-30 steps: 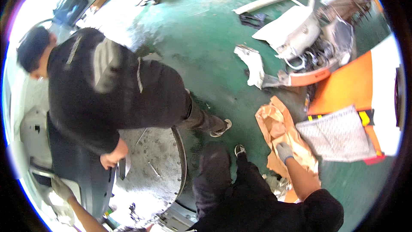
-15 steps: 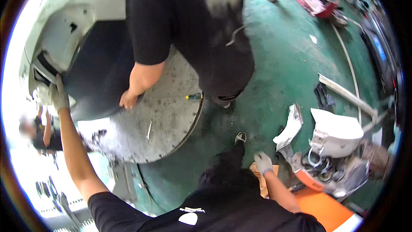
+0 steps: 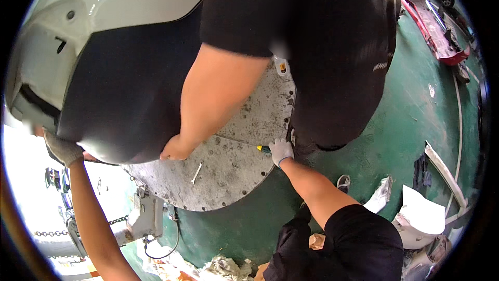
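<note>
Pale lettering (image 3: 380,66) on a co-worker's dark trousers (image 3: 338,101), smooth curved black panel (image 3: 125,83), knit-gloved left hand (image 3: 63,148) at its lower edge, right hand (image 3: 281,149) over yellow-ended tool (image 3: 263,149) on round, stained metal platform (image 3: 236,169), both grips too hidden to tell

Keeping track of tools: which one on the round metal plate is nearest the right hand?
The yellow-and-dark tool, directly at the right hand; the silver wrench lies farther left, the yellow-patched pale item farther up.

Markings: none legible to you.
Before you: one small pale mark (image 3: 381,66) on a co-worker's black clothing (image 3: 332,83), lettering-like, too blurred to be read.
</note>
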`<action>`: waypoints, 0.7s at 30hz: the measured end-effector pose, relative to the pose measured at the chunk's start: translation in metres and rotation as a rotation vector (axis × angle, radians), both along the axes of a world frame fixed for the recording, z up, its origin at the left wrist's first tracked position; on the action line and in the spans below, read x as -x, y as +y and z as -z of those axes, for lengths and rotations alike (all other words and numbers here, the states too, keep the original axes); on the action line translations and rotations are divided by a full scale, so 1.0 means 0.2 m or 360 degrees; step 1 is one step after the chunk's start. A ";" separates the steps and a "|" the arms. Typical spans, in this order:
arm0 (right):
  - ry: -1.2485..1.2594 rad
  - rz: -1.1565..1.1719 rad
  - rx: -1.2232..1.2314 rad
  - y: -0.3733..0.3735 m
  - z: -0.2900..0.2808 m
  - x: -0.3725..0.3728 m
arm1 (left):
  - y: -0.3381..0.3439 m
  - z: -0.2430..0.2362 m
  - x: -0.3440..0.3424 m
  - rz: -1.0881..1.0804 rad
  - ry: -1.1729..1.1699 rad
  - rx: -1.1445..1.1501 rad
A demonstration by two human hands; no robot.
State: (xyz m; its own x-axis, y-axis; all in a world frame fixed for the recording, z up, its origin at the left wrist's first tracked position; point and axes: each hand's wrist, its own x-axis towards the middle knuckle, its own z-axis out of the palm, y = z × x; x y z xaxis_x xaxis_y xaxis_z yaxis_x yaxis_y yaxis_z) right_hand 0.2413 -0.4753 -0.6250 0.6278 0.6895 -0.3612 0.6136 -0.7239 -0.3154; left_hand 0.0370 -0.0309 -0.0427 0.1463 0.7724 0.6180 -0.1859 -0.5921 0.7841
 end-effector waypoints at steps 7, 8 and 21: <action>0.1234 0.0268 0.0020 -0.51 -0.23 0.16 | 0.16 0.05 0.22 -0.0032 0.0345 -0.0051; 0.1239 0.0314 -0.0194 -0.72 -0.30 0.19 | 0.10 0.08 0.19 -0.0173 0.0398 -0.0095; 0.0628 -0.0511 -0.0050 -1.46 -1.80 -1.10 | -0.15 0.16 0.06 -0.0643 0.0414 0.0133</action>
